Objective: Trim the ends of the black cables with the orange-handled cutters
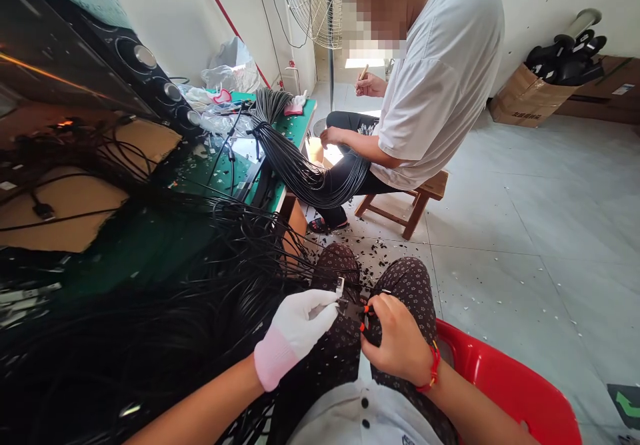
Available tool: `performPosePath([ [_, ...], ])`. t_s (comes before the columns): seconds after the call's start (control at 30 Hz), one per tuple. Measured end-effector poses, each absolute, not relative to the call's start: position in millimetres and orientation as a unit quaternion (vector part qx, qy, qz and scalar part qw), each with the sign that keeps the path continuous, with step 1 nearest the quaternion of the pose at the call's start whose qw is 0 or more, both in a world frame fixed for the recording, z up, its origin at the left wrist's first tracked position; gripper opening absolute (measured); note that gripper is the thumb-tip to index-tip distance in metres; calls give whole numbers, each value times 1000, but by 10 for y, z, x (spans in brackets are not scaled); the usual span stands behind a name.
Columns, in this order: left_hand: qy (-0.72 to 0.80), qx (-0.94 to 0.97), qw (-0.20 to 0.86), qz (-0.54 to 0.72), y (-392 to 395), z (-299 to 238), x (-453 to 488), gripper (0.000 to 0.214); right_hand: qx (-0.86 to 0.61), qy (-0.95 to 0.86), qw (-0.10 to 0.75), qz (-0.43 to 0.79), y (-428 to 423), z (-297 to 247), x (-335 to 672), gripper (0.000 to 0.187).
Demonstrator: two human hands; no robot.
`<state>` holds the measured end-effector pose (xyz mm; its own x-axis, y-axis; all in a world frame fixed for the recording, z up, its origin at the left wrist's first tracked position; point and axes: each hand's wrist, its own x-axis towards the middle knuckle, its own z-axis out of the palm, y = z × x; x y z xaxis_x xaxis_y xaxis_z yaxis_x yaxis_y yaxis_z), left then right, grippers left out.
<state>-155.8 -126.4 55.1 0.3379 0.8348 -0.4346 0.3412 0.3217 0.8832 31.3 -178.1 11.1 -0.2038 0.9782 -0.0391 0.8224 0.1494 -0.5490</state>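
Observation:
My left hand, in a white glove with a pink cuff, pinches a black cable end over my lap. A silvery USB-style plug sticks up past the thumb and forefinger. My bare right hand curls around a small hand tool with black and orange parts, close to the cable end. My fingers hide most of the tool, so its exact kind is unclear. To the left, a large tangle of black cables covers the green table and reaches toward my lap.
Another person sits on a wooden stool ahead, with a bundle of black cables across the lap. Black and white scraps litter the floor. A red chair is under me. A fan and a cardboard box stand farther back.

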Motion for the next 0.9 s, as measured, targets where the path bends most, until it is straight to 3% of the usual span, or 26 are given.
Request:
performPosePath([
  [0.4, 544, 639, 499, 215, -1283, 495, -1559, 22, -626, -746, 94, 203, -1801, 81, 309, 12],
  [0.57, 558, 647, 472, 217, -1296, 465, -1561, 22, -619, -738, 93, 252, -1803, 81, 312, 9],
  [0.73, 568, 618, 498, 218, -1298, 432, -1559, 21, -594, -715, 133, 343, -1792, 79, 340, 10],
  [0.9, 532, 567, 594, 208, -1278, 425, -1585, 24, -571, -675, 181, 431, -1811, 53, 299, 11],
])
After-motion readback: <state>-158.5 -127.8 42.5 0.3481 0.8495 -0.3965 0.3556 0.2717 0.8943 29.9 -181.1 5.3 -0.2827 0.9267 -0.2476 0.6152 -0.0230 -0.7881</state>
